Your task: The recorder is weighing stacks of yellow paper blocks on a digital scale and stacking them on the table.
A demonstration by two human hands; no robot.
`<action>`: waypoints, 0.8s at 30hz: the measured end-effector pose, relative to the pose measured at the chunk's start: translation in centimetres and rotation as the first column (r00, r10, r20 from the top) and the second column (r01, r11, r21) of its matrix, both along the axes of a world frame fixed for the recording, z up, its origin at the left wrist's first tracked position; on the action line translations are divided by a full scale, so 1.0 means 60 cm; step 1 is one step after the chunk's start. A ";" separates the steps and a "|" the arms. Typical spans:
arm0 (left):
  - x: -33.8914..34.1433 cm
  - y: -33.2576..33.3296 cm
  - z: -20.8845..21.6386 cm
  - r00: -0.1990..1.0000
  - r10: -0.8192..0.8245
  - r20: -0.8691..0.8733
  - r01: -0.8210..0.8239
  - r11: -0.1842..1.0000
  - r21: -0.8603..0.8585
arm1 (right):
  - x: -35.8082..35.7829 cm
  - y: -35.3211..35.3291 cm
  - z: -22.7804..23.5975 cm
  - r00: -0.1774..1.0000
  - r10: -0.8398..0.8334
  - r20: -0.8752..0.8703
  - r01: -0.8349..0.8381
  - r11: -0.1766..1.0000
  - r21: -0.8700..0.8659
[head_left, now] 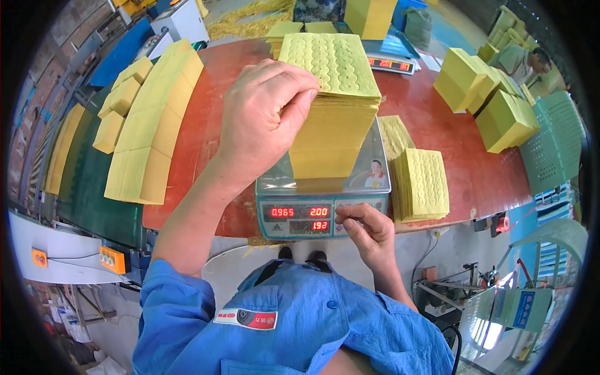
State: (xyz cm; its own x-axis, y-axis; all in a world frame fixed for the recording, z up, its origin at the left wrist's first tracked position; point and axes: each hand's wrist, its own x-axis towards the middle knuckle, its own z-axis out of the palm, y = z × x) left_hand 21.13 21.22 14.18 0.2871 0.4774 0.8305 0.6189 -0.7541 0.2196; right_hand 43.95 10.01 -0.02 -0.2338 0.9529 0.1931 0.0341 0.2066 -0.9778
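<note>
A tall stack of yellow embossed paper sheets [328, 134] stands on the tray of a digital scale [275, 183] with lit red digits. My left hand [265, 109] is closed at the stack's upper left corner, thumb and forefinger pinching the top sheets' edge; its fingertips are partly hidden. In front of the scale's panel, my right hand [369, 234] is loosely curled, thumb and forefinger a little apart, with nothing visible between them. Beside the scale on the right, a shorter pile of the same sheets [424, 184] leans against another pile.
Long rows of yellow paper blocks [140, 140] line the left side of the red table [481, 181]. More blocks [509, 119] stand at the right, near another person [522, 62]. A second scale [390, 64] sits at the back. A green perforated crate [553, 140] adjoins the right edge.
</note>
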 end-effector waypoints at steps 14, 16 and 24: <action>0.017 -0.081 -0.025 0.999 -0.048 -0.017 0.050 0.978 0.201 | -0.006 0.014 0.097 0.854 0.090 -0.512 -0.125 0.992 -0.034; 0.021 -0.059 -0.021 0.999 -0.036 0.021 0.031 0.981 0.190 | -0.009 0.029 0.105 0.868 0.105 -0.485 -0.128 0.992 -0.014; 0.014 0.009 -0.010 0.986 0.034 0.161 -0.044 0.997 0.058 | -0.034 0.060 0.127 0.890 0.067 -0.451 -0.082 0.997 -0.012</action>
State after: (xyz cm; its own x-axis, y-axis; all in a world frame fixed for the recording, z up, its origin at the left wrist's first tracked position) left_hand 22.00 21.75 13.59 0.1302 0.4324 0.8922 0.6084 -0.7454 0.2725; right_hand 41.90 13.59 7.62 -0.1990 0.9431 0.2665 -0.4257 0.1618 -0.8903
